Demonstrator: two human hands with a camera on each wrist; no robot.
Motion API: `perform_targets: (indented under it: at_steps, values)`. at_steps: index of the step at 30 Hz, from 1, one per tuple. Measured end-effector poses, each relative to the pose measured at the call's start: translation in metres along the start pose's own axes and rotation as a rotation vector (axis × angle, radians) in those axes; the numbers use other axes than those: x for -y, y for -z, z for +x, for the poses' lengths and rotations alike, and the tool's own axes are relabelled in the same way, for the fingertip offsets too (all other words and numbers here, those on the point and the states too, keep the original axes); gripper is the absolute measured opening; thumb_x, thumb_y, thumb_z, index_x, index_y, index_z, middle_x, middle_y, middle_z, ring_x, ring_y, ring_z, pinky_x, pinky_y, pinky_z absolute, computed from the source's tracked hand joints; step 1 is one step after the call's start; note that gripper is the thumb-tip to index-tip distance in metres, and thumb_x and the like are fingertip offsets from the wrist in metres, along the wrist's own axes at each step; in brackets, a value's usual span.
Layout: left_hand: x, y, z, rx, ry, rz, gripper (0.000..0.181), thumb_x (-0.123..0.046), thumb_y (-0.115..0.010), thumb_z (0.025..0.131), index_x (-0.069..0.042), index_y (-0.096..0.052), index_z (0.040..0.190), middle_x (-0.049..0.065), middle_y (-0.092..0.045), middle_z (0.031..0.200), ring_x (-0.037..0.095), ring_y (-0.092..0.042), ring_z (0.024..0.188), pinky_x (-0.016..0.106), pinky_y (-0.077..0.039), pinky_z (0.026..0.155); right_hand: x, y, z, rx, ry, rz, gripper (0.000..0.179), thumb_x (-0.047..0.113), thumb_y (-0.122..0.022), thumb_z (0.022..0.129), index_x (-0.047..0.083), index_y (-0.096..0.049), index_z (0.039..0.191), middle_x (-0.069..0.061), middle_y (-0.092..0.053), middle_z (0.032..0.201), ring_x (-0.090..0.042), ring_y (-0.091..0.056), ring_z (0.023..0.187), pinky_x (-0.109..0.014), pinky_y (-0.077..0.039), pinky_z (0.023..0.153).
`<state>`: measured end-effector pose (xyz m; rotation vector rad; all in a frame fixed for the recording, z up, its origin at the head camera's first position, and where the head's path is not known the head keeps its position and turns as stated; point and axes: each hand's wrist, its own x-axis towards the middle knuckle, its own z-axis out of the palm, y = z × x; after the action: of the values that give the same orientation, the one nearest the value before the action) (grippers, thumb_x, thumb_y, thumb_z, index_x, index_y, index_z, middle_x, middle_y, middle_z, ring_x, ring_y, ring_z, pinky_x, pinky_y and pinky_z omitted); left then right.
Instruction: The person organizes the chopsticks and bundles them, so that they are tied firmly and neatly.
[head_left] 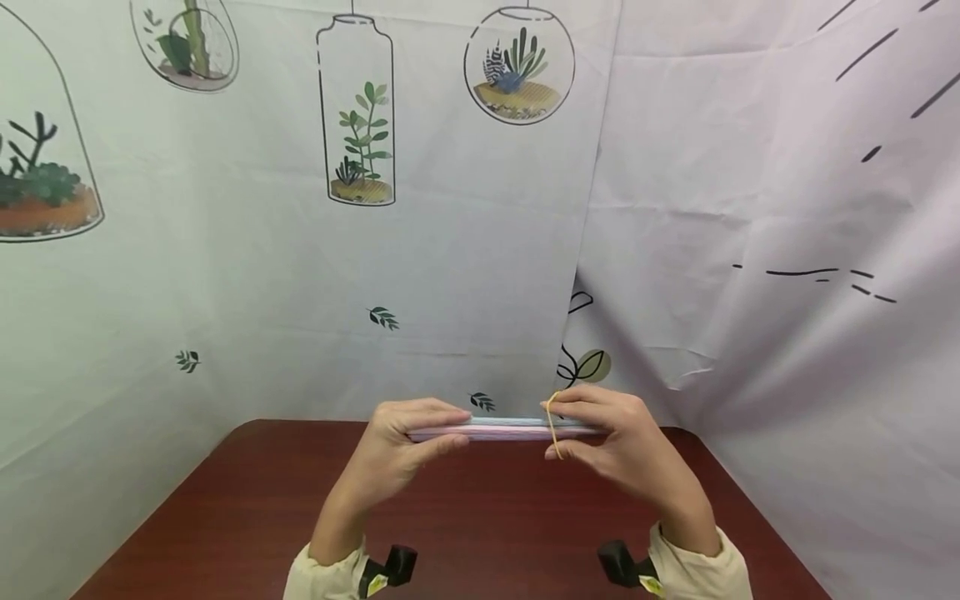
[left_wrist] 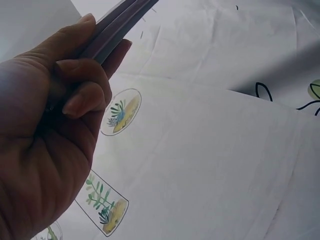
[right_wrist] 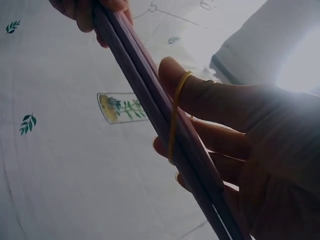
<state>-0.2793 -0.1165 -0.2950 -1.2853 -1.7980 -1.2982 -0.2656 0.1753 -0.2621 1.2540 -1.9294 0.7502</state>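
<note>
Bundle of slim pastel blue, pink and lilac sticks (head_left: 504,430) is held level between two hands above a dark reddish-brown table (head_left: 480,517). The left hand (head_left: 395,437) pinches one end between thumb and fingers. The right hand (head_left: 628,429), thumb and fingers spread apart, stretches a thin yellow elastic band (head_left: 553,427) across it near the other end. White plant-printed cloth (head_left: 465,267) hangs behind.

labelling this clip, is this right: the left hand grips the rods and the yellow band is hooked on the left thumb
Not quite: the right wrist view shows the yellow band hooked on the thumb of the right hand; the left hand does grip the rods.
</note>
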Motion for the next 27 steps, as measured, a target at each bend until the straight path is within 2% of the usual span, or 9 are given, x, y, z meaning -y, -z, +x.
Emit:
perform_targets:
  at_steps: [7, 10, 14, 18, 22, 24, 27]
  values:
    - [-0.003, -0.003, -0.001, 0.014, 0.028, -0.013, 0.023, 0.003, -0.078, 0.082, 0.000, -0.076, 0.105, 0.009, -0.074, 0.099, 0.013, -0.069, 0.080, 0.028, -0.057, 0.062, 0.006, -0.015, 0.001, -0.017, 0.072, 0.011, 0.045, 0.009, -0.091, 0.066, 0.008, -0.076, 0.109, 0.001, -0.069, 0.103, -0.014, -0.066, 0.088, -0.017, -0.051, 0.076]
    - [-0.002, -0.004, -0.001, 0.014, 0.032, 0.007, 0.022, 0.001, -0.078, 0.083, 0.000, -0.076, 0.104, 0.009, -0.074, 0.098, 0.013, -0.069, 0.079, 0.028, -0.057, 0.061, 0.008, -0.021, -0.001, -0.065, 0.114, -0.040, 0.039, 0.020, -0.089, 0.073, 0.010, -0.076, 0.109, -0.002, -0.066, 0.104, -0.018, -0.061, 0.093, -0.020, -0.048, 0.081]
    - [0.000, -0.006, 0.000, 0.008, 0.053, 0.027, 0.022, -0.001, -0.078, 0.083, -0.003, -0.077, 0.105, 0.006, -0.074, 0.098, 0.012, -0.068, 0.079, 0.028, -0.057, 0.061, 0.008, -0.027, -0.004, -0.162, 0.177, -0.094, 0.033, 0.038, -0.077, 0.086, 0.013, -0.077, 0.107, -0.011, -0.061, 0.111, -0.028, -0.052, 0.103, -0.030, -0.043, 0.087]
    - [0.003, -0.006, 0.000, -0.011, 0.058, 0.030, 0.022, -0.001, -0.079, 0.082, -0.002, -0.077, 0.104, 0.007, -0.074, 0.098, 0.014, -0.069, 0.081, 0.030, -0.058, 0.062, 0.011, -0.033, -0.004, -0.235, 0.273, 0.011, 0.029, 0.027, -0.076, 0.089, 0.004, -0.076, 0.107, -0.020, -0.063, 0.113, -0.032, -0.059, 0.105, -0.025, -0.048, 0.091]
    - [0.004, -0.003, -0.002, -0.059, 0.059, 0.051, 0.021, 0.000, -0.080, 0.081, -0.002, -0.078, 0.102, 0.008, -0.075, 0.097, 0.015, -0.069, 0.085, 0.027, -0.057, 0.064, 0.015, -0.038, -0.004, -0.311, 0.336, 0.123, 0.026, 0.013, -0.079, 0.086, -0.004, -0.075, 0.105, -0.019, -0.069, 0.100, -0.027, -0.068, 0.088, -0.024, -0.055, 0.082]
    - [0.003, -0.002, -0.002, -0.082, 0.056, 0.057, 0.021, 0.001, -0.080, 0.080, -0.002, -0.078, 0.100, 0.009, -0.075, 0.097, 0.014, -0.069, 0.086, 0.024, -0.056, 0.065, 0.016, -0.039, -0.006, -0.363, 0.323, 0.157, 0.025, 0.011, -0.080, 0.084, -0.005, -0.075, 0.102, -0.018, -0.068, 0.093, -0.025, -0.068, 0.082, -0.022, -0.055, 0.077]
    - [0.004, -0.001, -0.001, -0.107, 0.012, 0.055, 0.020, 0.005, -0.079, 0.079, 0.001, -0.077, 0.098, 0.013, -0.075, 0.095, 0.015, -0.069, 0.085, 0.022, -0.054, 0.064, 0.017, -0.041, -0.010, -0.455, 0.250, 0.183, 0.026, 0.010, -0.084, 0.079, -0.006, -0.076, 0.098, -0.016, -0.066, 0.086, -0.021, -0.067, 0.082, -0.020, -0.054, 0.074]
